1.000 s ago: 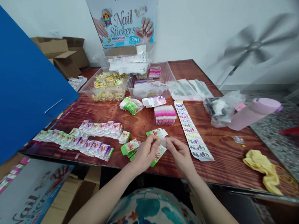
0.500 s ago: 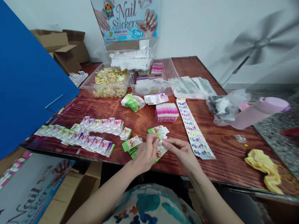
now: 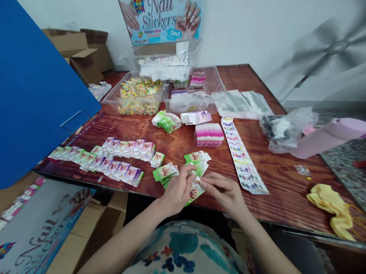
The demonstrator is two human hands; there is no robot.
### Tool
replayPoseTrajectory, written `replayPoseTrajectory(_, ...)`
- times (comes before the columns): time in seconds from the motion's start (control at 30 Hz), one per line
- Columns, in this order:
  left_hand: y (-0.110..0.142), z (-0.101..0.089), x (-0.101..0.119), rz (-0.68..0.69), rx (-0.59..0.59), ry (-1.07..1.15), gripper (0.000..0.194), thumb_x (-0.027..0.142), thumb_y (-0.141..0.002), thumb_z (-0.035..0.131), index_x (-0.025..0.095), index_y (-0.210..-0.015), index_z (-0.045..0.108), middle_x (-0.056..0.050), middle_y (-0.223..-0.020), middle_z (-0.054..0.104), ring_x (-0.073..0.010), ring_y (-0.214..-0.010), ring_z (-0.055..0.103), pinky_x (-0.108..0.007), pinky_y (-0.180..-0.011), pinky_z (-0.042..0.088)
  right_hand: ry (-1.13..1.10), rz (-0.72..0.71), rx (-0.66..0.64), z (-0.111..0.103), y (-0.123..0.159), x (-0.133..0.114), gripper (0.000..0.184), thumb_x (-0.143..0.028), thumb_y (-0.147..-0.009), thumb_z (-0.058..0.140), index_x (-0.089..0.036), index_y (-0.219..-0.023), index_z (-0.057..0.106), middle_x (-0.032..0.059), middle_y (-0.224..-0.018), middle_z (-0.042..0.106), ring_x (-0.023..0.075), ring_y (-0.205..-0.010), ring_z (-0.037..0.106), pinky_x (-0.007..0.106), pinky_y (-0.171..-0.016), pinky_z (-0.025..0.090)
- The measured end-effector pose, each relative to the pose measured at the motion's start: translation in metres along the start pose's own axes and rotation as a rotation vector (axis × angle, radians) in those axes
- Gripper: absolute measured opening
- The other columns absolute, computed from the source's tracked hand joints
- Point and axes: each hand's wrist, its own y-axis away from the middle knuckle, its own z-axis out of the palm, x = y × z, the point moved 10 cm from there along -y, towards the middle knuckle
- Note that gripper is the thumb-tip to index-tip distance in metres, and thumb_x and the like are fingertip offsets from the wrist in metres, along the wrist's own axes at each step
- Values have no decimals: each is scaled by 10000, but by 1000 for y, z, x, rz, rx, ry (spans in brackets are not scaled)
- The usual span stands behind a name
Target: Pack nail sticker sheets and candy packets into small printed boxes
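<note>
Over the near edge of the table, my left hand (image 3: 178,194) is closed with thumb and finger pinched on a small green-and-white nail sticker box (image 3: 195,191). My right hand (image 3: 224,192) meets it from the other side, its thumb and forefinger pinched at the box's upper end. Whatever tiny thing lies between the fingertips is hidden. Just beyond the hands are flat green cartons (image 3: 200,157) with white flaps. More green cartons (image 3: 165,171) lie beside my left hand.
Rows of small packed boxes (image 3: 120,170) lie at left. Behind are a pink card stack (image 3: 209,134), green cartons (image 3: 168,122) and a tub of colourful candies (image 3: 139,96). A sticker strip (image 3: 243,158), pink bottle (image 3: 330,138) and yellow cloth (image 3: 331,204) lie right. A blue panel (image 3: 28,92) juts in at left.
The view has shifted slightly, so the table things appear a little farther right. Both hands stay together at the small box, with only small finger movement.
</note>
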Motion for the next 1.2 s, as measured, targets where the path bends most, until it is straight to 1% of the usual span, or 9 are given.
replayPoseTrajectory(0.13,5,4,-1,-12,-44,71,219,299,-984,331,195,-1170,380,-8,-806,594,-146,-683,567,-277,-690,419,-5,17,-139,5,-1,2,167,-285,-853,667,-229,-967,776,65,-880,742,176,-768,683,279,-678,549)
replayPoseTrajectory(0.27,8,6,-1,-11,-51,71,212,292,-980,339,191,-1162,379,-18,-824,603,-155,-728,585,-282,-718,422,83,-20,-200,5,-1,0,191,-282,-884,626,-226,-1005,762,70,-900,742,185,-798,687,287,-706,551)
replayPoseTrajectory(0.4,9,8,-5,-17,-46,44,203,280,-976,340,193,-1153,391,0,-764,576,-155,-681,569,-282,-692,416,153,-78,-281,11,2,-2,224,-292,-916,579,-229,-1053,744,73,-901,731,184,-822,682,289,-728,547)
replayPoseTrajectory(0.47,11,6,-9,-47,-8,51,195,276,-975,337,193,-1141,398,-2,-759,572,-159,-682,567,-287,-692,419,161,-80,-308,15,4,-2,246,-293,-923,568,-231,-1098,728,76,-918,717,179,-827,672,286,-723,542)
replayPoseTrajectory(0.67,37,0,-20,-154,178,161,182,279,-978,345,199,-1128,411,-66,-952,617,-183,-898,614,-316,-810,455,31,42,-182,27,21,11,257,-285,-912,589,-282,-1137,714,57,-952,658,175,-881,635,299,-767,531)
replayPoseTrajectory(0.87,73,10,-45,-314,220,147,181,275,-985,331,210,-1130,416,-45,-930,639,-174,-862,636,-312,-790,462,-81,121,-135,49,45,31,224,-308,-909,596,-282,-1077,741,61,-956,677,182,-870,653,301,-748,542)
replayPoseTrajectory(0.97,74,6,-52,-350,269,146,168,283,-982,340,209,-1101,432,-50,-958,642,-177,-899,634,-308,-803,461,-97,155,-19,45,44,40,164,-309,-870,651,-264,-973,770,60,-920,706,188,-850,672,297,-739,550)
replayPoseTrajectory(1.07,66,1,-53,-353,307,114,170,288,-983,328,208,-1043,466,-49,-954,635,-175,-897,629,-299,-801,456,-103,151,95,38,39,43,108,-301,-837,690,-249,-879,775,52,-864,723,188,-811,677,299,-735,551)
replayPoseTrajectory(1.2,57,0,-45,-277,322,94,178,274,-981,329,207,-1025,488,-44,-940,623,-164,-863,615,-285,-781,447,-93,150,77,36,29,43,109,-316,-825,700,-229,-835,764,51,-840,724,191,-796,674,302,-731,544)
